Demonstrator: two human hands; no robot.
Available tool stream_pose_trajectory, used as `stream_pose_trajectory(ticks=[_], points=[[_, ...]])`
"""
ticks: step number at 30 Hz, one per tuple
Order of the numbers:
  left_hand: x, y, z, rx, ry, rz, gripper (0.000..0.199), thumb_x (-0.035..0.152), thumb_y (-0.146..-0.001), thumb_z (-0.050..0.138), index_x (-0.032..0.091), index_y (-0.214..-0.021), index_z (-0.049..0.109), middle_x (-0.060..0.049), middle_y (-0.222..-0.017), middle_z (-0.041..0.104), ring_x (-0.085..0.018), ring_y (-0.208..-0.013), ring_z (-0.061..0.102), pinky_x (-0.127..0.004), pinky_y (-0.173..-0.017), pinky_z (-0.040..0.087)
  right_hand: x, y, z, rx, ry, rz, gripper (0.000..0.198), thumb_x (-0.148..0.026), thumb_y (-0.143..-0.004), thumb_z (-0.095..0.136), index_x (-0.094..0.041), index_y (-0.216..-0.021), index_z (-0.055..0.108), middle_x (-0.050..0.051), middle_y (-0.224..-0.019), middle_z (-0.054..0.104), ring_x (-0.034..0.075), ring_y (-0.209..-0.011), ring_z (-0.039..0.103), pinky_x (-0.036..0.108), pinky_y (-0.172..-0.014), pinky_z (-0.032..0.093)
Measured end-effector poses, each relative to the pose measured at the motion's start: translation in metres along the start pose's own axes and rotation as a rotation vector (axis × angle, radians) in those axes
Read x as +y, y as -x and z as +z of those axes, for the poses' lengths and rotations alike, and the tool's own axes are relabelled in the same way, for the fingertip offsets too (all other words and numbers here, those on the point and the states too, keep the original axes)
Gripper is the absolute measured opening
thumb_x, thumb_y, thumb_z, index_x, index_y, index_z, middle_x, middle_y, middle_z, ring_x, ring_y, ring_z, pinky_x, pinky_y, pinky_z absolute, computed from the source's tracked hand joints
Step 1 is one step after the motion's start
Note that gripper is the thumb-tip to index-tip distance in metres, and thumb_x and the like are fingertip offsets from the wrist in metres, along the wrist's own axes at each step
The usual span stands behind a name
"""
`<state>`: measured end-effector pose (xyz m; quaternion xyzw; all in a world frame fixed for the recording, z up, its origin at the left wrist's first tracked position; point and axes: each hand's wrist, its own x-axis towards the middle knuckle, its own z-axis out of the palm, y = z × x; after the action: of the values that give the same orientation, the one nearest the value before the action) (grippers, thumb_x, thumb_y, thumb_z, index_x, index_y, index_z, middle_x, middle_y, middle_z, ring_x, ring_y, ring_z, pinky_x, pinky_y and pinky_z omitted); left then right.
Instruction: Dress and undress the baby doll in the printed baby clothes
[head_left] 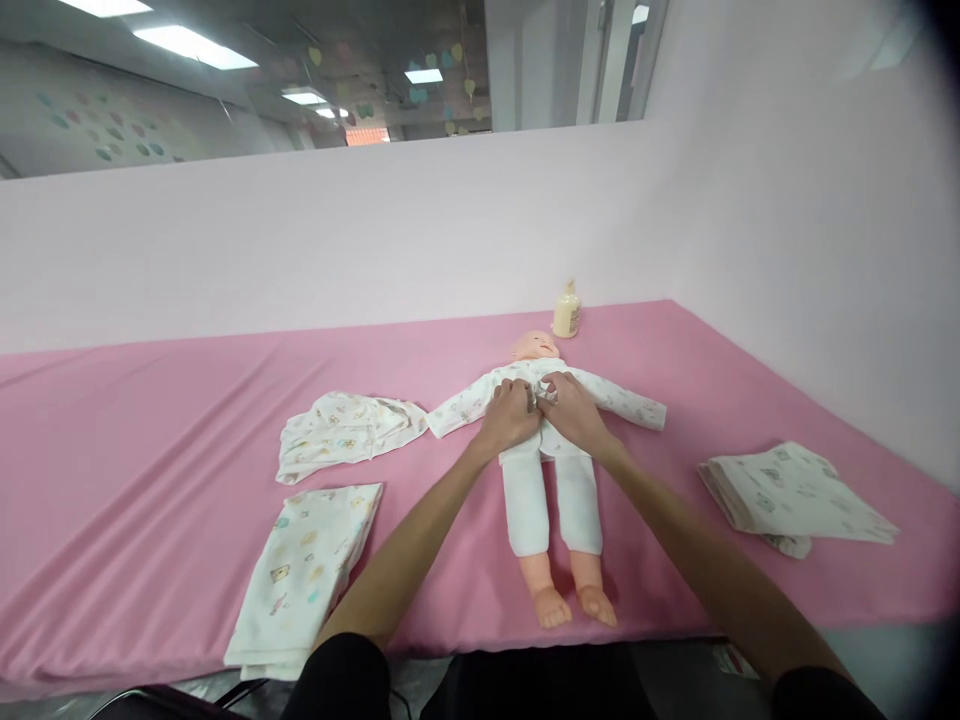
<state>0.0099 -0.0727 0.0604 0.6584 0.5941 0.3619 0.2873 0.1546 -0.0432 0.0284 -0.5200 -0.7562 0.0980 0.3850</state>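
A baby doll [535,345] lies on its back on the pink-covered table, its head toward the wall and bare feet toward me. It wears a white patterned long-sleeved top [559,440] with the sleeves spread wide, and white pants [525,505]. My left hand [511,412] is closed on the front of the top at the chest. Close beside it, my right hand [571,405] pinches the top's front from the other side. The fingertips of both hands nearly meet there, and the small fold of cloth between them is partly hidden.
Left of the doll lie a crumpled patterned garment [349,432] and a folded patterned cloth [304,575]. Another folded cloth [795,490] rests at the right. A cream pump bottle [567,312] stands beyond the doll's head. Walls border the pink table [150,430] at the back and right.
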Motion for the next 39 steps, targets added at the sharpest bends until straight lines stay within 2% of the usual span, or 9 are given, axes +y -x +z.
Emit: stream_pose_trajectory(ticks=[3,6,15,19,24,27,31,35,39], points=[[-0.004,0.011,0.01,0.014,-0.338,0.09,0.032,0.021,-0.081,0.055,0.015,-0.112,0.056,-0.016,-0.121,0.054,-0.031,-0.114,0.048,-0.038,-0.094,0.037,0.0,0.0,0.006,0.058,0.069,-0.034,0.019,-0.022,-0.083,0.06,-0.02,-0.102,0.062,0.01,-0.1,0.067,0.026,-0.092,0.062,0.038,-0.077,0.048],[-0.007,0.016,0.016,0.081,-0.461,0.125,0.032,0.019,-0.084,0.049,0.014,-0.116,0.055,-0.015,-0.12,0.056,-0.029,-0.114,0.049,-0.037,-0.097,0.037,0.0,-0.002,0.006,0.053,0.081,-0.069,0.009,-0.017,-0.084,0.056,-0.021,-0.091,0.061,0.009,-0.094,0.068,0.024,-0.084,0.062,0.035,-0.072,0.046],[-0.002,0.024,0.005,0.106,-0.442,0.104,0.044,0.018,-0.09,0.041,0.014,-0.133,0.046,-0.016,-0.12,0.063,-0.03,-0.113,0.059,-0.036,-0.089,0.041,0.002,0.021,-0.021,-0.099,-0.151,-0.13,0.017,-0.024,-0.093,0.049,-0.022,-0.104,0.061,0.004,-0.088,0.066,0.021,-0.082,0.063,0.035,-0.074,0.05],[-0.006,0.024,0.001,0.128,-0.386,0.086,0.038,0.017,-0.087,0.045,0.016,-0.125,0.05,-0.013,-0.119,0.063,-0.027,-0.111,0.059,-0.035,-0.088,0.041,-0.004,0.05,-0.027,-0.153,0.047,-0.339,0.034,-0.033,-0.086,0.064,-0.022,-0.118,0.058,0.011,-0.113,0.06,0.028,-0.1,0.059,0.045,-0.087,0.05],[-0.014,0.025,0.007,0.125,-0.443,0.076,0.012,0.021,-0.09,0.044,0.017,-0.096,0.054,-0.01,-0.106,0.062,-0.023,-0.099,0.058,-0.033,-0.081,0.041,-0.015,0.067,-0.031,-0.173,0.325,-0.45,0.039,-0.018,-0.08,0.061,-0.017,-0.119,0.058,0.015,-0.114,0.058,0.031,-0.1,0.055,0.046,-0.087,0.049],[-0.018,0.026,0.01,0.179,-0.452,0.095,0.012,0.019,-0.093,0.041,0.019,-0.087,0.052,-0.008,-0.098,0.061,-0.021,-0.093,0.057,-0.032,-0.078,0.041,-0.019,0.069,-0.03,-0.167,0.454,-0.481,0.045,-0.01,-0.076,0.057,-0.013,-0.121,0.058,0.016,-0.116,0.059,0.031,-0.099,0.055,0.044,-0.084,0.048],[-0.024,0.029,0.012,0.233,-0.416,0.179,0.014,0.016,-0.095,0.041,0.019,-0.092,0.054,-0.007,-0.098,0.06,-0.021,-0.094,0.056,-0.032,-0.08,0.042,-0.011,0.063,-0.025,-0.039,0.462,-0.4,0.037,-0.005,-0.082,0.048,-0.014,-0.115,0.062,0.014,-0.107,0.063,0.028,-0.095,0.058,0.04,-0.085,0.047],[-0.034,0.03,0.017,0.275,-0.353,0.247,0.014,0.023,-0.099,0.042,0.019,-0.097,0.055,-0.006,-0.099,0.061,-0.02,-0.094,0.054,-0.033,-0.083,0.042,0.003,0.051,-0.031,0.133,0.18,-0.096,0.032,-0.014,-0.091,0.041,-0.016,-0.116,0.061,0.012,-0.108,0.064,0.025,-0.096,0.061,0.037,-0.084,0.049],[-0.036,0.025,0.023,0.3,-0.273,0.255,0.019,0.032,-0.099,0.046,0.018,-0.091,0.056,-0.005,-0.092,0.06,-0.02,-0.09,0.052,-0.034,-0.082,0.042,0.002,0.043,-0.048,0.043,0.055,0.081,0.045,-0.026,-0.086,0.054,-0.014,-0.13,0.054,0.012,-0.117,0.061,0.021,-0.085,0.063,0.037,-0.078,0.051]])
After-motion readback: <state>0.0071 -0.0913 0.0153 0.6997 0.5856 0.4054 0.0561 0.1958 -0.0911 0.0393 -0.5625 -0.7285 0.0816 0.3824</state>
